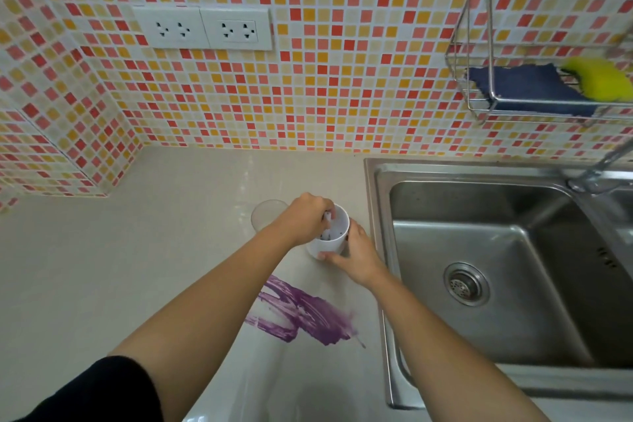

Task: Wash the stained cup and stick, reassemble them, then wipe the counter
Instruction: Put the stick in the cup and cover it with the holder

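A black sleeve [96,390] covers the left upper arm, closest to the viewer. Both forearms reach over the pale counter [137,267], beside the steel sink [378,202]. A purple stain [301,315] is smeared on the counter between the arms. Beyond it the white cup [330,246] stands upright near the sink's edge. The right hand [358,259] wraps its lower wall, thumb in front. The left hand [306,216] pinches the stick [327,217], which is inside the cup.
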The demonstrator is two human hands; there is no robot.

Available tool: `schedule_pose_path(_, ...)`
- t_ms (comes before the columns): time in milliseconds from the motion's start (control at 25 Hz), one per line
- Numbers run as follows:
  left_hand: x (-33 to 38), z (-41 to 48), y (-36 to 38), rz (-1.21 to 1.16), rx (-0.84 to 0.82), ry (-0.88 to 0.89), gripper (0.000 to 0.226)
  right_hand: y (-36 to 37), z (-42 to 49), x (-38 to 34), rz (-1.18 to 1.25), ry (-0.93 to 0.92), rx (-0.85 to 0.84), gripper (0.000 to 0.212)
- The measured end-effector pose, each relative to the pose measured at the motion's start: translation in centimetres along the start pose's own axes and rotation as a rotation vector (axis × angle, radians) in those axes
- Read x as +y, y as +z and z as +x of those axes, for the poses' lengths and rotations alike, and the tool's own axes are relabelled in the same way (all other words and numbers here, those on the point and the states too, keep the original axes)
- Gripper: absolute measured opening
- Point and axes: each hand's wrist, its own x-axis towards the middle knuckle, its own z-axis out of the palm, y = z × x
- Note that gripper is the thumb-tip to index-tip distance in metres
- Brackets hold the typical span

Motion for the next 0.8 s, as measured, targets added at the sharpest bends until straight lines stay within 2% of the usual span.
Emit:
schedule_pose_path(120,-0.8,-0.3,-0.6,-0.164,-0.019,-0.018,0.036,0.1,-0.1,0.2,0.016,0.006,0.007,0.099)
schedule_pose_path(240,-2.7,-1.5,-2.4,-0.434,0.120,-0.091,0.046,-0.1,0.2,0.5,0.023,-0.014,-0.013,0.094)
schedule_pose_path(320,-4.5,-2.2,-3.3,-0.391,0.192,-0.141,0.056,-0.4,0.3,0.8,0.030,-0.021,-0.007,0.093)
schedule_pose_path(360,-5.4,-2.5,-3.4,-0.320,0.161,-0.170,0.064,-0.5,0.3,0.9,0.031,-0.024,-0.008,0.094)
schedule_pose_path(440,-7.1,-3.3,-2.6,-0.174,-0.019,-0.245,0.086,-0.3,0.3,0.9,0.049,-0.027,-0.021,0.096)
schedule_pose_path(520,-8.1,-3.8,-0.9,-0.159,-0.150,-0.314,0.103,0.3,0.1,0.6,0.115,-0.016,0.005,0.089)
schedule_pose_path(560,-8.2,-3.9,-0.1,-0.212,-0.132,-0.334,0.105,0.5,0.1,0.5,0.154,-0.008,0.032,0.083)
schedule_pose_path(680,-7.4,-3.9,1.5,-0.361,0.080,-0.343,0.095,-0.2,-0.2,-0.1,0.203,0.008,0.128,0.079)
schedule_pose_path(800,-5.8,-3.3,2.3,-0.459,0.152,-0.330,0.098,-4.5,-0.5,-0.7,0.004,0.012,0.228,0.083)
